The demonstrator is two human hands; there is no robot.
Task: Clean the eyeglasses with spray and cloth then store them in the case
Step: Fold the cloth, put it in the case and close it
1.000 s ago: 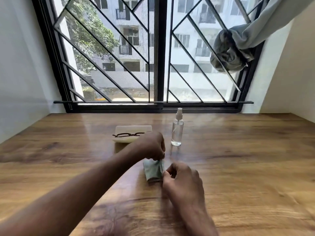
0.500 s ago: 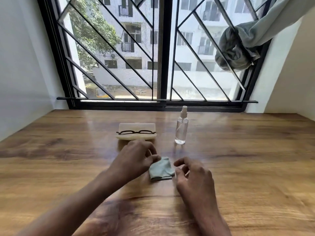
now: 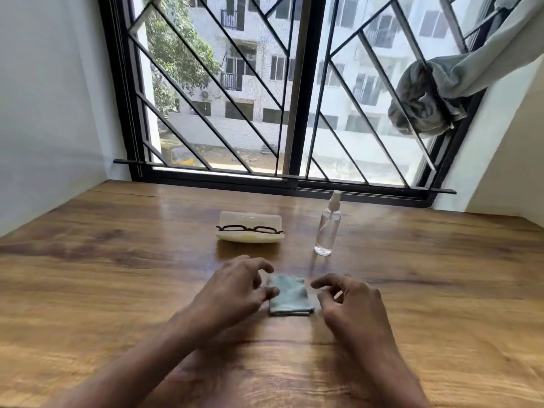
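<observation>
A: Wood-grain counter (image 3: 117,290), with one of each thing: one folded pale blue-green cloth (image 3: 290,295), one clear spray bottle (image 3: 327,228), one cream case (image 3: 249,229), one pair of dark-rimmed eyeglasses (image 3: 250,230).

B: Placed how?

A: Cloth flat on the counter, near the middle, between the two hands. Case farther back, toward the window (image 3: 294,92), closed as far as can be told, with the eyeglasses lying across its top. Bottle upright, just right of the case and apart from it, white nozzle on top.

B: And the hands, two of them?

A: Two, both bare, forearms reaching in from the lower edge. Left hand (image 3: 235,290) palm down, fingers curled and spread, thumb tip at the cloth's left edge, touching or nearly so; hard to tell which. Grip open, nothing held.

B: The right?

A: Right hand (image 3: 350,301) also palm down, fingers bent loosely, just beside the cloth's right edge with a sliver of counter showing between. Grip open too, empty.

B: Anything else around?

A: One grey curtain (image 3: 426,104) bunched at the window's upper right. Some blur on both wrists.
</observation>
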